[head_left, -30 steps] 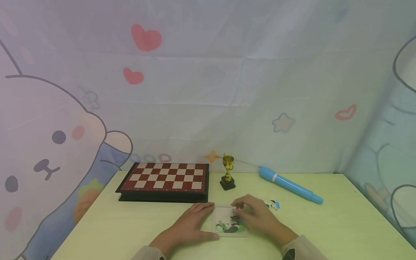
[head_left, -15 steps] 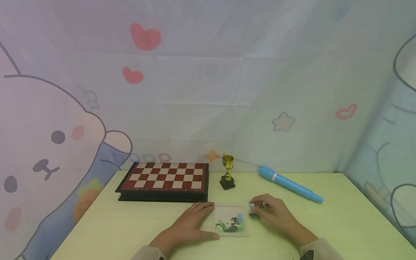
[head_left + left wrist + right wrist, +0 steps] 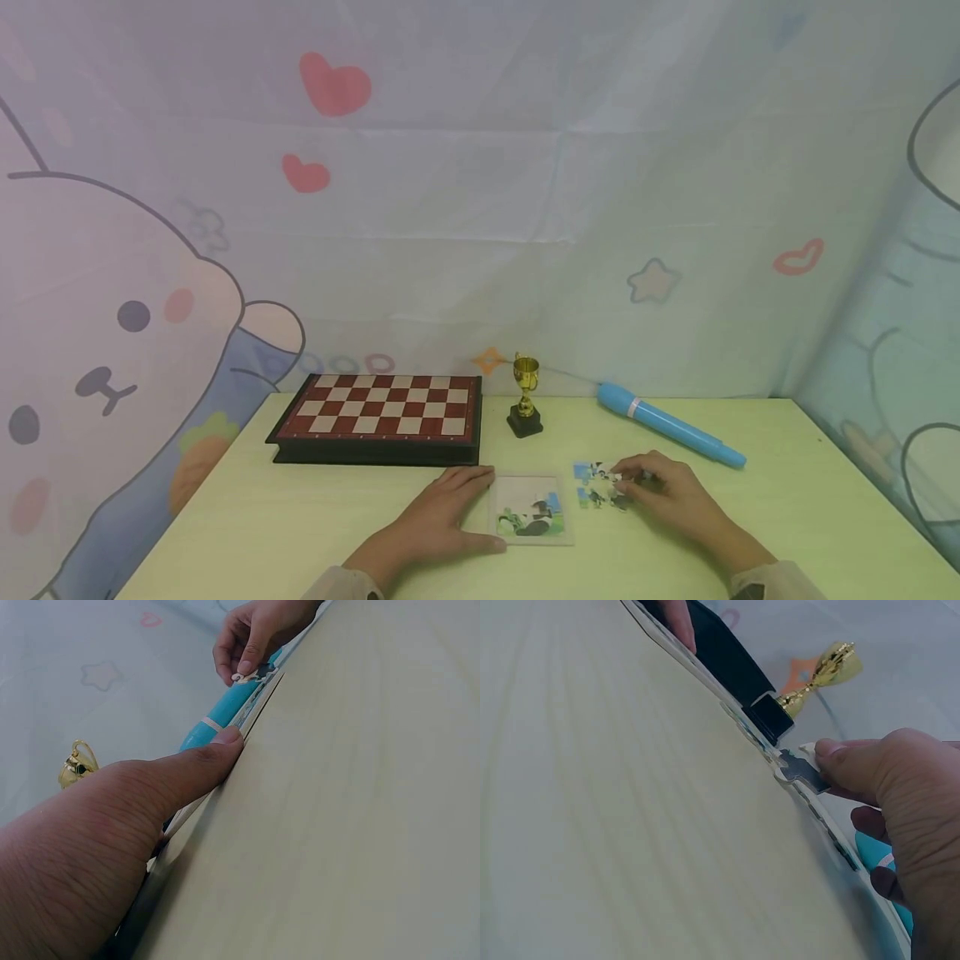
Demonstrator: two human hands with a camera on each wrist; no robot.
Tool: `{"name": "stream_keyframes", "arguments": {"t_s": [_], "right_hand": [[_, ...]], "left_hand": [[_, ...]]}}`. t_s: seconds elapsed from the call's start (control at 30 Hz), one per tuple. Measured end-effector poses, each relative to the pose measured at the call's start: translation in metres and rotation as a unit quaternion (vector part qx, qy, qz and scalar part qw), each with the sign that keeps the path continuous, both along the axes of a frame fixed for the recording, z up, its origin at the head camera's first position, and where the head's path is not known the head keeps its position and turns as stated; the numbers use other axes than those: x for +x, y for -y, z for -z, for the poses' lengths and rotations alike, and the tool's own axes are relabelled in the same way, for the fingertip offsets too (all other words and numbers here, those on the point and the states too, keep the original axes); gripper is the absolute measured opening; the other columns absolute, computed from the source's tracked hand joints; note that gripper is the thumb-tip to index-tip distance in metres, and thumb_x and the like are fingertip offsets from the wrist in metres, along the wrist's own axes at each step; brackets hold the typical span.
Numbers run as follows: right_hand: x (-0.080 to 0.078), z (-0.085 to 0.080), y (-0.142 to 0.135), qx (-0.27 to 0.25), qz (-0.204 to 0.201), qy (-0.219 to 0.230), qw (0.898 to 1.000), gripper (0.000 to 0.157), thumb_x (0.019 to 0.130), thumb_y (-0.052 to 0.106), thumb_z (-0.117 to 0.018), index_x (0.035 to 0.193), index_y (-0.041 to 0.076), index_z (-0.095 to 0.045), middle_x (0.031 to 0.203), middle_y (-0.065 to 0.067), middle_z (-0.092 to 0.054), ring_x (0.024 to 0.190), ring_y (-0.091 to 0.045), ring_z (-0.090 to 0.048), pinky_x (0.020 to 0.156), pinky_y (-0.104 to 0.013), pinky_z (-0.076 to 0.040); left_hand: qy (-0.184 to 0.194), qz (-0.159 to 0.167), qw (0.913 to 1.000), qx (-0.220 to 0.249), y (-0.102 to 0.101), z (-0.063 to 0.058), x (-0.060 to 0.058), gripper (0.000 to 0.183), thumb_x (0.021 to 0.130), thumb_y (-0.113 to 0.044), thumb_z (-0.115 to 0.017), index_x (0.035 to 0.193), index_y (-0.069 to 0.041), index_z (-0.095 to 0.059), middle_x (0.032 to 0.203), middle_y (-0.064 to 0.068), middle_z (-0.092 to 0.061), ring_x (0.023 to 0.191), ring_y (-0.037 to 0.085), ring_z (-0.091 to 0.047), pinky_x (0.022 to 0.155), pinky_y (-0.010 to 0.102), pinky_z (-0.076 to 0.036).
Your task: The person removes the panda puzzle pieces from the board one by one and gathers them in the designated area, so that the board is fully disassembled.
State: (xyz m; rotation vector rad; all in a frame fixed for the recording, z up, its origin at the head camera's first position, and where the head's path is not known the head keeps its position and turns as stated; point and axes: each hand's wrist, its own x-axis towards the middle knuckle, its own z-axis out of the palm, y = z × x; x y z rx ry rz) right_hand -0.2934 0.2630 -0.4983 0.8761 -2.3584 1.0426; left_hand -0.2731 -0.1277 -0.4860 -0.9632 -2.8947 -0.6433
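Observation:
My left hand [image 3: 446, 521] lies at the left side of a small square puzzle frame [image 3: 567, 510], its thumb [image 3: 221, 742] and fingertips touching the rim. Joined jigsaw pieces with a black, white, green and blue picture [image 3: 531, 518] fill the frame's lower and right parts. To the right of the frame, my right hand [image 3: 671, 492] pinches a puzzle piece [image 3: 802, 772] between thumb and forefinger. Beside that hand, several loose puzzle pieces [image 3: 588, 472] lie on the table. In the head view the fingers partly cover the pinched piece.
A red and white chessboard box [image 3: 390, 417] stands at the back left. Right of it is a small gold trophy [image 3: 527, 392] on a black base. A big blue pen-shaped object [image 3: 671, 425] lies at the back right of the pale table [image 3: 810, 500]. Behind hangs a printed cloth [image 3: 465, 208].
My right hand has moved right, from over the puzzle frame to the loose pieces, leaving a blue-edged piece in the frame. The left hand stays in place.

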Motion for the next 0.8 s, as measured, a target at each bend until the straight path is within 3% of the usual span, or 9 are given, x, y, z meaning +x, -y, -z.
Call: {"name": "stream_keyframes", "arguments": {"t_s": [0.27, 0.8], "right_hand": [[-0.0045, 0.0033, -0.0021, 0.028, -0.029, -0.026, 0.999, 0.026, 0.085, 0.011, -0.081, 0.109, 0.016, -0.073, 0.098, 0.01, -0.069, 0.084, -0.005, -0.06, 0.069, -0.026, -0.054], [-0.0047, 0.0007, 0.0041, 0.081, 0.006, -0.063, 0.995, 0.023, 0.083, 0.014, -0.083, 0.101, 0.019, -0.07, 0.092, 0.017, -0.068, 0.083, -0.006, -0.058, 0.068, -0.026, -0.051]], "left_hand": [[0.007, -0.001, 1.0, 0.002, 0.0004, -0.0003, -0.0002, 0.099, 0.08, -0.082, -0.057, 0.156, -0.021, -0.04, 0.158, -0.009, -0.036, 0.146, 0.019, -0.031, 0.118, 0.05, -0.03], [0.0, 0.0, 1.0, 0.001, -0.0002, 0.0027, -0.0027, 0.099, 0.079, -0.083, -0.056, 0.155, -0.021, -0.041, 0.158, -0.01, -0.036, 0.146, 0.018, -0.032, 0.118, 0.05, -0.031]]}}
